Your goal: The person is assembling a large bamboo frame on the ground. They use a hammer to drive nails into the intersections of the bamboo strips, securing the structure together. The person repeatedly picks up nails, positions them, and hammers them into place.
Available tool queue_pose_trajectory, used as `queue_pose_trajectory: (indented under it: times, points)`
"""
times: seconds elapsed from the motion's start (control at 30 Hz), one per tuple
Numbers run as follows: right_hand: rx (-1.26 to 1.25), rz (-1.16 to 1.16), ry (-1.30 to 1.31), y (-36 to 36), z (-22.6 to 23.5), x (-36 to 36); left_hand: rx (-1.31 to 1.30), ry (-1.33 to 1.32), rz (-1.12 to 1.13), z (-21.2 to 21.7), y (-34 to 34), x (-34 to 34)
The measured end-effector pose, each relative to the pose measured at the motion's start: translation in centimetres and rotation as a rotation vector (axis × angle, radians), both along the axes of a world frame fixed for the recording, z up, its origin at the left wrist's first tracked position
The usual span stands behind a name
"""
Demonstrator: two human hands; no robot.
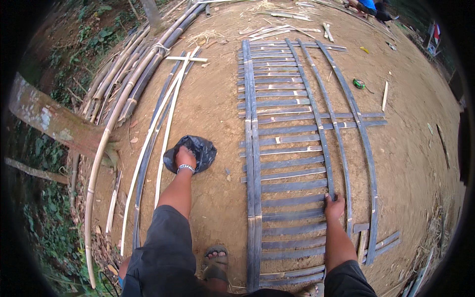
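My left hand (186,157), with a metal bracelet at the wrist, reaches into the mouth of a crumpled black plastic bag (205,151) on the ground. Its fingers are hidden inside. My right hand (335,207) is closed around a long dark bamboo strip (322,143), thumb and fingers at the strip's edges. That strip runs lengthwise along the right side of a ladder-like bamboo lattice (253,173), across the ends of many short crosswise slats (292,187). Two more long bamboo strips (357,116) lie farther right, roughly alongside.
A green tape measure (358,83) lies right of the lattice. Pale and dark bamboo strips (166,116) rest left of the bag, beside bundled bamboo poles (143,64) and a tree trunk (59,119). Offcuts (277,32) scatter at the far end. Another person (367,7) is at the far right.
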State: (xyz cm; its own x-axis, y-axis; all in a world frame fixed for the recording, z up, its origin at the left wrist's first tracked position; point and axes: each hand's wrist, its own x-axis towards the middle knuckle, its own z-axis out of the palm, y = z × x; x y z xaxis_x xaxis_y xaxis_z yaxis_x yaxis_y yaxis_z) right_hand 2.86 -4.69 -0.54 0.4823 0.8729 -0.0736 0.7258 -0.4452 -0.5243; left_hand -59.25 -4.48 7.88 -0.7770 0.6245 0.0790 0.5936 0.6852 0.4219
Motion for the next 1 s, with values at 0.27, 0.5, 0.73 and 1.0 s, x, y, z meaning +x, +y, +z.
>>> queue_pose_trajectory:
  times: [0.27,0.5,0.73,1.0]
  points:
    - [-0.138,0.016,0.049,0.4,1.1,1.2,0.782,-0.481,-0.082,5.0,1.6,11.0]
    - [-0.081,-0.011,0.161,0.4,1.2,0.5,0.5,-1.133,-0.262,2.0,-6.0,27.8]
    - [0.366,0.62,0.205,-11.6,6.6,-1.9,0.073,-1.421,-0.434,0.5,-13.8,38.8]
    - [0.273,0.593,0.587,-17.4,6.7,-2.1,-0.145,-1.316,-0.513,-1.6,-16.5,42.9]
